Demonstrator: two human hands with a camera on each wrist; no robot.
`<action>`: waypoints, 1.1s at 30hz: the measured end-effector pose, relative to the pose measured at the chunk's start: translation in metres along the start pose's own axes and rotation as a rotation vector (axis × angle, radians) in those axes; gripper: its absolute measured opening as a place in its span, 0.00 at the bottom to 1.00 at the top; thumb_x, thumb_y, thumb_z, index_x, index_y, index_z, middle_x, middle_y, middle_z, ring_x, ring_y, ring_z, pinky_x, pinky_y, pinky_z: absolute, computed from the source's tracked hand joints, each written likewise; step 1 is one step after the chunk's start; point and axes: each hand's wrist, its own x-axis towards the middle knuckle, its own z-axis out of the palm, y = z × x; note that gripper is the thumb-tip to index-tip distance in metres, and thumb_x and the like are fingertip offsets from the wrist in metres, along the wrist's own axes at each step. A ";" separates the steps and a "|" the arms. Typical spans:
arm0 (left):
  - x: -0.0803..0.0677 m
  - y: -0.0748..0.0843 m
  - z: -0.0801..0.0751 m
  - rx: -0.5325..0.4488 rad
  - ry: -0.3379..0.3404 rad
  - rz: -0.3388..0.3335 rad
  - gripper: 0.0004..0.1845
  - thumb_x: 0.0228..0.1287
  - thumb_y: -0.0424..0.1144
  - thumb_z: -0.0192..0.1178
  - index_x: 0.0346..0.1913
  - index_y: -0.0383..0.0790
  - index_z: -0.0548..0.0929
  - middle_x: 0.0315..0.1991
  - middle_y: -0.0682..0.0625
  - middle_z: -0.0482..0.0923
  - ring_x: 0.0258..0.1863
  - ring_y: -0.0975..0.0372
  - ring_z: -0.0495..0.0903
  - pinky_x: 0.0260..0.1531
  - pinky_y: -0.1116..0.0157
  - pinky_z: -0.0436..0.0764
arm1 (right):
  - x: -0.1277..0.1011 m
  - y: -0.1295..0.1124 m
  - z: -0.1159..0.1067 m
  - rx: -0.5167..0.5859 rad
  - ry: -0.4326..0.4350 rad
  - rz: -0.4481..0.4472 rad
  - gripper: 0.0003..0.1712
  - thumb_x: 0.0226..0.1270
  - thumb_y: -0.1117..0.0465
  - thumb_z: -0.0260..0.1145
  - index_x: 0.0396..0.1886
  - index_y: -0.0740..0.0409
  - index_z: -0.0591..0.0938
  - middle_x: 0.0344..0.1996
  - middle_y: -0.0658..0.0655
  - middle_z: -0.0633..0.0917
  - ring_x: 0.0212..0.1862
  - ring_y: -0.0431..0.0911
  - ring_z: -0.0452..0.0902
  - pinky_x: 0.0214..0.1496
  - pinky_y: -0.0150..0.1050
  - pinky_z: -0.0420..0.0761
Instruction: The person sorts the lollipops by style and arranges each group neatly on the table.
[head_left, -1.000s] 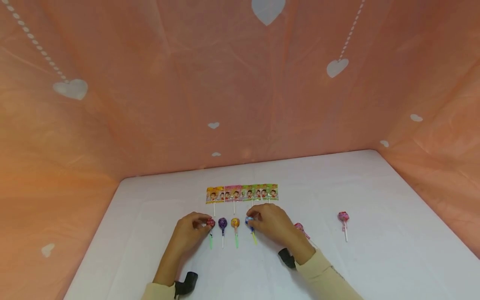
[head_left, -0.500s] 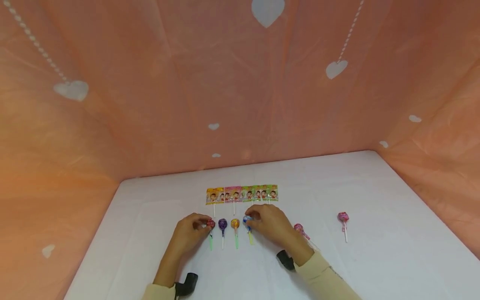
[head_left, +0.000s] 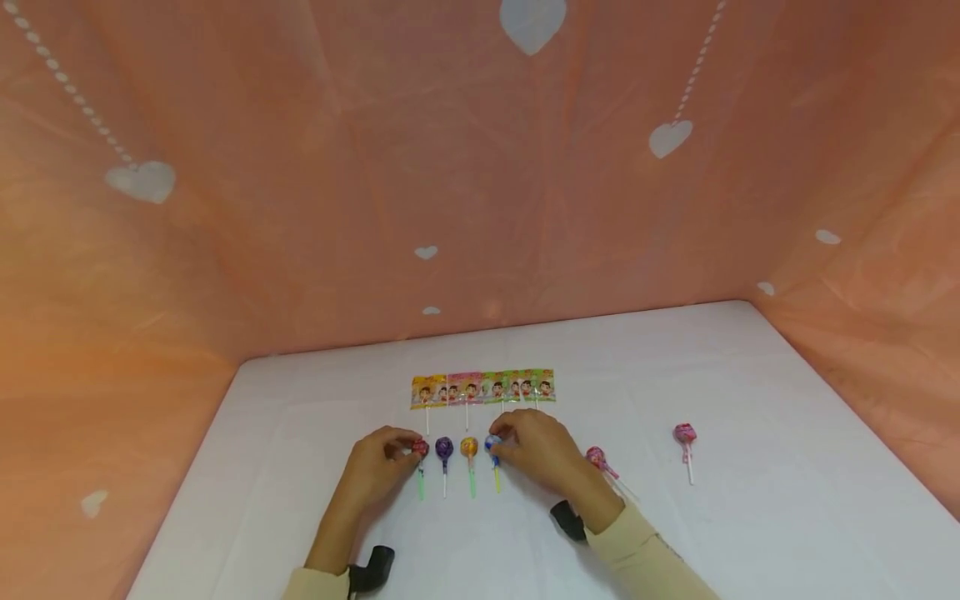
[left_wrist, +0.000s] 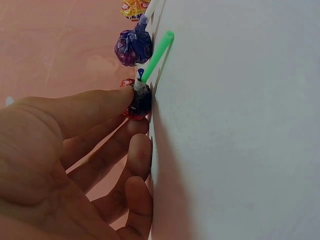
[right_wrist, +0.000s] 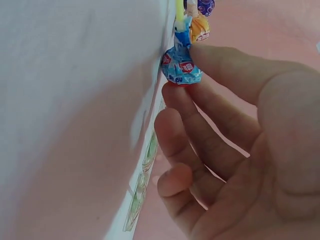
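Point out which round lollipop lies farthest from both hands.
The pink lollipop far out on the right hand's side, alone with a white stick. The other pink one lies close by that wrist; four more sit between the hands.

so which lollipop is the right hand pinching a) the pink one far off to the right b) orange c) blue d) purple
c: the right hand pinches the blue-wrapped lollipop between thumb and fingertip, at the right end of the row in the head view.
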 end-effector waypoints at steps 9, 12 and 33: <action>0.002 -0.002 -0.001 0.011 0.003 -0.006 0.11 0.58 0.32 0.69 0.45 0.41 0.88 0.35 0.50 0.83 0.33 0.62 0.75 0.34 0.65 0.73 | -0.002 -0.002 -0.006 -0.024 0.023 0.006 0.11 0.61 0.52 0.72 0.43 0.46 0.87 0.36 0.43 0.88 0.42 0.40 0.80 0.46 0.42 0.78; 0.003 -0.003 -0.001 0.011 0.003 -0.011 0.11 0.58 0.32 0.69 0.45 0.42 0.88 0.36 0.50 0.83 0.33 0.62 0.75 0.34 0.65 0.73 | -0.006 -0.002 -0.012 -0.018 0.035 0.024 0.12 0.61 0.53 0.72 0.45 0.46 0.87 0.39 0.43 0.88 0.42 0.40 0.79 0.45 0.41 0.78; 0.002 -0.004 0.000 -0.009 -0.012 -0.008 0.11 0.57 0.32 0.70 0.44 0.42 0.88 0.35 0.50 0.83 0.33 0.63 0.74 0.34 0.66 0.73 | -0.070 0.061 -0.085 -0.040 0.002 0.071 0.15 0.63 0.53 0.71 0.50 0.44 0.86 0.42 0.44 0.86 0.43 0.39 0.78 0.45 0.41 0.77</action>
